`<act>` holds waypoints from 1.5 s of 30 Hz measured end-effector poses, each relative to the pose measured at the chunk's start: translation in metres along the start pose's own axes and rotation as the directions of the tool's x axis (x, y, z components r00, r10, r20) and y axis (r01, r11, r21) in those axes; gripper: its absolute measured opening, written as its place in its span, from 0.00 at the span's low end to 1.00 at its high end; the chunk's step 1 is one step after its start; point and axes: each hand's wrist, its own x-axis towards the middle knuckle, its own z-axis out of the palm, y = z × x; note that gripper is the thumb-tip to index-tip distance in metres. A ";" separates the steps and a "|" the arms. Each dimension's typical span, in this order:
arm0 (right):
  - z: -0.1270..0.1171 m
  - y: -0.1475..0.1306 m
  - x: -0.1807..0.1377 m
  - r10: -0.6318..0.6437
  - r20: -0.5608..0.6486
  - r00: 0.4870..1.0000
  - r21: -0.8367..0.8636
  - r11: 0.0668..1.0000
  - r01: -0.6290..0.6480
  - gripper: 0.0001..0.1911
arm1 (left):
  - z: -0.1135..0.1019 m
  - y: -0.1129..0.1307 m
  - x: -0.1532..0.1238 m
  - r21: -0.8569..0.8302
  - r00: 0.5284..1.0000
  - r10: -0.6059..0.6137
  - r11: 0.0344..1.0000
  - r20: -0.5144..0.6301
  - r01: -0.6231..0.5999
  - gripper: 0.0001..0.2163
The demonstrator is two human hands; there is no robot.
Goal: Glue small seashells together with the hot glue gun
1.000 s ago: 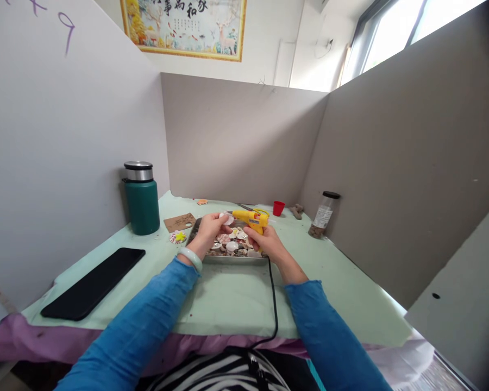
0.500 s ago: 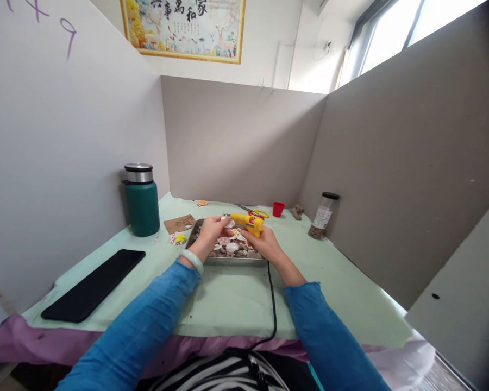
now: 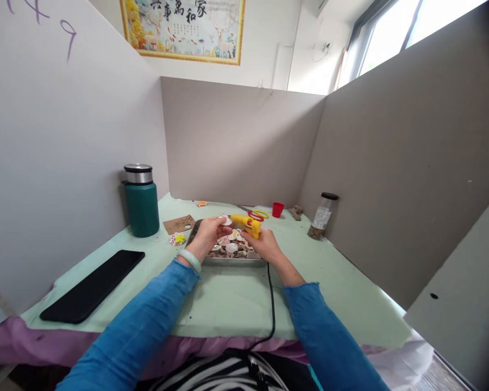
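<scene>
My right hand [image 3: 264, 243] is closed round the handle of a yellow glue gun [image 3: 248, 224], whose nozzle points left. From it a black cord [image 3: 272, 304] runs down over the table's front edge. My left hand [image 3: 212, 234] pinches a pale shell [image 3: 227, 220] right by the nozzle; whether the two touch I cannot tell. Both hands hover over a metal tray [image 3: 236, 262] filled with shells and small stones. A round, speckled piece with a yellow star shape [image 3: 177, 239] lies left of the tray.
On the left stand a green bottle [image 3: 142, 209] and a flat black slab [image 3: 93, 287] like a phone. A brown card [image 3: 179, 224], scissors [image 3: 257, 215], a red cup [image 3: 277, 209] and a black-lidded jar [image 3: 323, 216] surround the tray. Partitions [image 3: 244, 141] enclose the table.
The glue gun's nozzle and the shell have shifted slightly relative to each other, with more of the shell's pale face showing. Both hands keep their holds.
</scene>
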 end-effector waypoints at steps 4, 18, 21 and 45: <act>0.002 0.006 0.001 -0.038 -0.025 0.999 -0.021 0.999 0.037 0.19 | -0.001 -0.001 0.000 0.002 0.999 -0.001 1.000 0.039 0.001 0.03; 0.002 0.008 -0.001 -0.173 -0.068 0.983 -0.109 0.980 0.165 0.20 | -0.002 -0.002 0.001 0.020 0.998 -0.011 1.000 0.065 0.010 0.03; 0.002 0.007 0.000 -0.106 -0.042 0.993 -0.030 0.994 0.105 0.20 | -0.002 -0.001 0.001 0.020 0.998 -0.020 1.000 0.066 0.019 0.03; -0.002 0.001 0.000 0.051 0.057 0.997 0.062 0.997 -0.054 0.18 | -0.002 -0.003 0.001 0.104 0.999 0.013 0.994 0.033 -0.016 0.02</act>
